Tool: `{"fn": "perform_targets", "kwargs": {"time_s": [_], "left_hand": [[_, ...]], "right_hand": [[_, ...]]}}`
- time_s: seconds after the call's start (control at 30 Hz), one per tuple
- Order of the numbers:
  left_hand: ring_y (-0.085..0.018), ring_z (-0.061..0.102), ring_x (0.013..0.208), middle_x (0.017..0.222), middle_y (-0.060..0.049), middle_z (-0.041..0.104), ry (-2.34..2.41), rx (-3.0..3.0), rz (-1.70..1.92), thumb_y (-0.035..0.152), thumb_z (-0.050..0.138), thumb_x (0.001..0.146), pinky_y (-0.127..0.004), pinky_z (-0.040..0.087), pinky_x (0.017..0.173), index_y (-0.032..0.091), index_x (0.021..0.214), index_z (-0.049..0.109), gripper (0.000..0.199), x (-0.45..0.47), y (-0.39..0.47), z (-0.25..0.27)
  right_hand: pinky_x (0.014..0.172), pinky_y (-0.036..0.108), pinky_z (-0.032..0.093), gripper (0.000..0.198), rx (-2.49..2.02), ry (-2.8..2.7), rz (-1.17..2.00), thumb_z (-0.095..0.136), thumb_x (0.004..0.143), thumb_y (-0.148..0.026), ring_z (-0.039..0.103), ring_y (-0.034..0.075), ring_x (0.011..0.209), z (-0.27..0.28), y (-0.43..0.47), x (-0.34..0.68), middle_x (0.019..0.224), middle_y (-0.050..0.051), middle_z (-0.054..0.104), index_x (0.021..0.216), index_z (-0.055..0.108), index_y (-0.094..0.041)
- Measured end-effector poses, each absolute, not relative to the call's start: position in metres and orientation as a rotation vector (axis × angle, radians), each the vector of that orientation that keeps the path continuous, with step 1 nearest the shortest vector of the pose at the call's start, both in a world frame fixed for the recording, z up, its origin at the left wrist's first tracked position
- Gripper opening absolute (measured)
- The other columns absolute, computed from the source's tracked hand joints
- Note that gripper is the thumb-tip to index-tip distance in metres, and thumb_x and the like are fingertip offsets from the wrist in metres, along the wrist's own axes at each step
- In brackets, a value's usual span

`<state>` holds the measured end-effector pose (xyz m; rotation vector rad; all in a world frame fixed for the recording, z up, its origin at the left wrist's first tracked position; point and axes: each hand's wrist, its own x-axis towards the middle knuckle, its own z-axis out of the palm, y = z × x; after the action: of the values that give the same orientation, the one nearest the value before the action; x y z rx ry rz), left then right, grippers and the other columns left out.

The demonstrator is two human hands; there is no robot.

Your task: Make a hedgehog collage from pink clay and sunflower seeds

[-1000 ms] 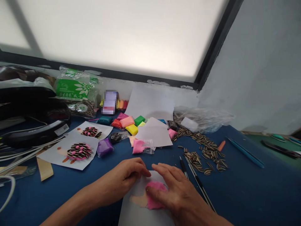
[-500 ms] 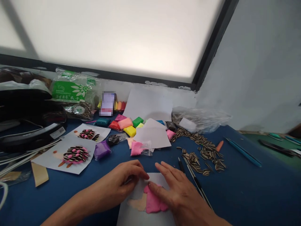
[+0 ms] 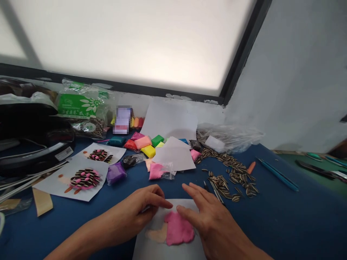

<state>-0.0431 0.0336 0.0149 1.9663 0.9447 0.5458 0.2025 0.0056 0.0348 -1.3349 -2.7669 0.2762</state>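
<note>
A white sheet of paper (image 3: 151,251) lies before me with a flattened pink clay shape (image 3: 179,229) on it. A pale beige clay piece (image 3: 157,234) joins the pink on its left side. My left hand (image 3: 146,207) hovers over the sheet's upper left edge, index finger stretched, the other fingers loosely bent, with nothing seen in it. My right hand (image 3: 208,216) is spread at the pink clay's right side, its thumb near the top of the clay; whether the thumb touches cannot be told.
Sunflower seeds (image 3: 234,169) lie loose at the right, near a pen (image 3: 217,193) partly behind my right hand. Two sheets with finished seed hedgehogs (image 3: 85,178) lie left. Wrapped clay packs (image 3: 148,151), a phone (image 3: 122,121) and a green seed bag (image 3: 81,108) stand behind.
My right hand has shifted right, off the pink clay, uncovering more of it. The clay's right edge now shows. The left hand stays nearly in place.
</note>
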Motion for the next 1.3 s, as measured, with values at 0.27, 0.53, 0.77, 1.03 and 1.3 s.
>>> {"fn": "perform_targets", "kwargs": {"time_s": [0.27, 0.53, 0.77, 1.03, 1.3], "left_hand": [[-0.019, 0.064, 0.087, 0.105, -0.003, 0.066, 0.927, 1.969, 0.532, 0.018, 0.049, 0.093, -0.027, 0.049, 0.078, 0.023, 0.103, 0.079, 0.032, -0.0424, 0.0351, 0.0191], [-0.022, 0.062, 0.097, 0.111, -0.005, 0.062, 0.923, 2.026, 0.466, 0.01, 0.045, 0.092, -0.031, 0.048, 0.085, 0.024, 0.121, 0.074, 0.043, -0.0435, 0.0299, 0.0188], [-0.023, 0.06, 0.105, 0.111, -0.004, 0.061, 0.889, 2.096, 0.413, -0.003, 0.044, 0.083, -0.032, 0.046, 0.093, 0.029, 0.124, 0.074, 0.06, -0.0402, 0.0273, 0.0214], [-0.022, 0.061, 0.103, 0.112, -0.004, 0.061, 0.887, 2.058, 0.486, -0.001, 0.044, 0.083, -0.03, 0.047, 0.09, 0.027, 0.12, 0.074, 0.054, -0.043, 0.0287, 0.0171], [-0.021, 0.061, 0.102, 0.111, -0.003, 0.061, 0.894, 2.09, 0.485, -0.005, 0.045, 0.077, -0.03, 0.047, 0.091, 0.026, 0.114, 0.075, 0.058, -0.041, 0.0301, 0.0157]], "right_hand": [[0.115, 0.061, 0.036, 0.054, -1.341, -2.861, 0.517, 0.067, 0.09, -0.028, 0.03, 0.043, 0.151, 0.0393, 0.0043, 0.201, 0.163, 0.026, 0.033, 0.144, 0.062, -0.021], [0.117, 0.058, 0.035, 0.049, -1.378, -2.863, 0.412, 0.068, 0.088, -0.022, 0.028, 0.041, 0.152, 0.0434, 0.0014, 0.2063, 0.164, 0.024, 0.032, 0.137, 0.068, -0.022], [0.115, 0.062, 0.036, 0.056, -1.36, -2.929, 0.464, 0.061, 0.095, -0.031, 0.026, 0.043, 0.151, 0.0446, 0.0025, 0.2018, 0.165, 0.024, 0.03, 0.151, 0.055, -0.025], [0.113, 0.06, 0.039, 0.055, -1.325, -2.886, 0.397, 0.064, 0.093, -0.028, 0.033, 0.042, 0.149, 0.0413, 0.0025, 0.2055, 0.163, 0.025, 0.035, 0.147, 0.058, -0.026], [0.111, 0.059, 0.042, 0.062, -1.382, -2.9, 0.402, 0.068, 0.088, -0.019, 0.035, 0.043, 0.148, 0.0446, 0.0025, 0.2086, 0.163, 0.025, 0.034, 0.148, 0.057, -0.029]]}}
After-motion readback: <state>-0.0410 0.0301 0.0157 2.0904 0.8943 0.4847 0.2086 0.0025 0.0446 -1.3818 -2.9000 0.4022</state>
